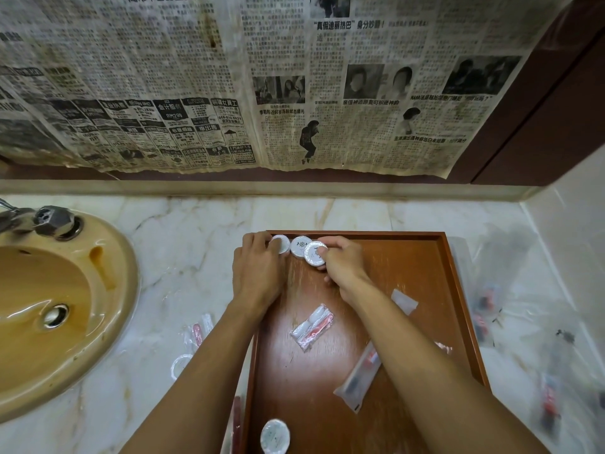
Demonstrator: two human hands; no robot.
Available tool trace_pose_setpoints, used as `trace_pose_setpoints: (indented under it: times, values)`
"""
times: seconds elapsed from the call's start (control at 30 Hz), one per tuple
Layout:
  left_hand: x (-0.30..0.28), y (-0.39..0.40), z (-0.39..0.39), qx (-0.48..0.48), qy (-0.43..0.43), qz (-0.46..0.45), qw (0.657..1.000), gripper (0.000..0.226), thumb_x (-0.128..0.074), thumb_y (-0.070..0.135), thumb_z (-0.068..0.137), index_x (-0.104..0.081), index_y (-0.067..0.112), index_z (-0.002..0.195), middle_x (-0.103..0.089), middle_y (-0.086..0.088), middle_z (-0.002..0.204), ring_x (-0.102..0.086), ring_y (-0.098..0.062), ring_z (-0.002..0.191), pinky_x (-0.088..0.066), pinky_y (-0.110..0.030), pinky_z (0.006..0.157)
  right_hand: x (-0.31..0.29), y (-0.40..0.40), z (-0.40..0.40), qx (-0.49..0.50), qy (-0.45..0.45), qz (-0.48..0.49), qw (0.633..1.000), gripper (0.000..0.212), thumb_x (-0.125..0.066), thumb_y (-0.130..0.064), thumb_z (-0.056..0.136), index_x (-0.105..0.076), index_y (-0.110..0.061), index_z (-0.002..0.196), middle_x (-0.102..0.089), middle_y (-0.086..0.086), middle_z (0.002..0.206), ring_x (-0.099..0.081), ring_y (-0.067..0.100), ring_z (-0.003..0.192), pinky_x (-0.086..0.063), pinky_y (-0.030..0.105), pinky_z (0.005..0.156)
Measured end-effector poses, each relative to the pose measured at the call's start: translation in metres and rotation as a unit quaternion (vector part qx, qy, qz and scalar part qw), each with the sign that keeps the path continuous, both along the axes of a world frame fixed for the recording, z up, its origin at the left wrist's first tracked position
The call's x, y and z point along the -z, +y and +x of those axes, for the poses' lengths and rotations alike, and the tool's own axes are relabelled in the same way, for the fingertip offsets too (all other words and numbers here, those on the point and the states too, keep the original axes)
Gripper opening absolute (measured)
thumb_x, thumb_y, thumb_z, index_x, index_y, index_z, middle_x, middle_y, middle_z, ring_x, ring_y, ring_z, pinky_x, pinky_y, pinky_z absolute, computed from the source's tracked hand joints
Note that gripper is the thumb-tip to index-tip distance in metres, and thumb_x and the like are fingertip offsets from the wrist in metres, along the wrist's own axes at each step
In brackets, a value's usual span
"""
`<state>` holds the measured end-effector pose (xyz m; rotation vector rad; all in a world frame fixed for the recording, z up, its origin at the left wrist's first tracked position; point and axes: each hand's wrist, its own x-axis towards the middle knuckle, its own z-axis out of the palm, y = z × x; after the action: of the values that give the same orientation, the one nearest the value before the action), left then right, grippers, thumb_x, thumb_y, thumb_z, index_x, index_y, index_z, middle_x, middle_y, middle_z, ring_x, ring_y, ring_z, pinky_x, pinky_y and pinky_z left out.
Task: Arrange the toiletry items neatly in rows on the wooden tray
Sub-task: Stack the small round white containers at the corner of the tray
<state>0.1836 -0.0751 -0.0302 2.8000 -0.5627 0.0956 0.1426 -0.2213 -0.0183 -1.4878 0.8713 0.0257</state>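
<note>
Three round white soap pucks sit along the far edge of the wooden tray [425,276], starting from its far-left corner: the first puck [281,243], the middle puck [300,246] and the third puck [315,253], each touching the next. The left hand [258,267] has its fingers curled over the first puck at the corner, while the right hand [343,263] pinches the third puck at its rim, and that one sits a little nearer than the other two, so by my reading the row is begun but not yet straight. Most of the work is left. On the tray lie a small wrapped packet [312,326] with white and red inside, slanted in the middle, a long sleeved kit [360,376] lying diagonally under the right forearm, a small clear sachet [404,301] by the right wrist, and a fourth puck [275,435] at the near-left edge. More wrapped items wait on the marble surface [196,240]: some left-side packets [193,335] between the tray and the sink [108,322], and blurred right-side packets [487,309] beyond the tray's right rim
</note>
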Motion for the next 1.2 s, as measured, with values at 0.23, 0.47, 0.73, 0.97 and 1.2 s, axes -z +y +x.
trace_pose_setpoints:
  times: [0.23,0.47,0.73,0.97,1.2]
  values:
    - [0.005,0.005,0.002,0.009,-0.038,0.003,0.999,0.021,-0.059,0.019,0.086,-0.073,0.010,0.098,-0.065,-0.009,0.104,-0.055,-0.034,0.099,-0.045,-0.041,0.071,0.002,0.000,0.007,0.021,-0.005,-0.019,1.000,0.019,-0.062,-0.009,0.088,-0.065,-0.014,0.106,-0.067,0.002,0.089,-0.056,0.014,0.064,-0.044,0.024,0.053]
    - [0.004,0.007,0.003,-0.001,-0.010,-0.003,1.000,0.020,-0.062,0.020,0.089,-0.072,0.014,0.106,-0.062,-0.005,0.113,-0.051,-0.030,0.108,-0.044,-0.036,0.065,0.004,0.001,0.017,0.017,0.001,-0.055,0.998,0.003,-0.069,-0.014,0.084,-0.067,-0.016,0.084,-0.068,0.004,0.086,-0.054,0.014,0.061,-0.049,0.030,0.067]
    - [0.001,0.008,0.003,-0.005,0.039,-0.037,0.999,0.025,-0.054,0.020,0.094,-0.067,0.017,0.115,-0.057,0.003,0.125,-0.045,-0.021,0.118,-0.039,-0.031,0.067,0.008,0.007,0.027,0.014,0.007,-0.070,0.997,0.004,-0.070,-0.015,0.083,-0.067,-0.018,0.083,-0.071,0.006,0.090,-0.057,0.017,0.065,-0.053,0.034,0.075]
    - [0.004,0.009,0.004,-0.020,0.056,-0.058,0.997,0.025,-0.055,0.022,0.094,-0.067,0.018,0.116,-0.057,0.005,0.126,-0.046,-0.020,0.117,-0.039,-0.032,0.069,0.013,0.009,0.033,0.000,0.022,-0.146,0.989,0.005,-0.073,-0.015,0.082,-0.069,-0.014,0.085,-0.064,0.000,0.089,-0.056,0.015,0.082,-0.041,0.021,0.072]
    - [0.006,0.010,0.004,-0.021,0.057,-0.061,0.996,0.026,-0.056,0.027,0.095,-0.067,0.017,0.116,-0.057,0.007,0.126,-0.047,-0.019,0.117,-0.036,-0.030,0.068,0.016,0.016,0.037,-0.083,-0.022,-0.283,0.955,0.015,-0.064,-0.006,0.087,-0.073,-0.002,0.099,-0.062,0.015,0.105,-0.059,0.025,0.096,-0.043,0.022,0.077]
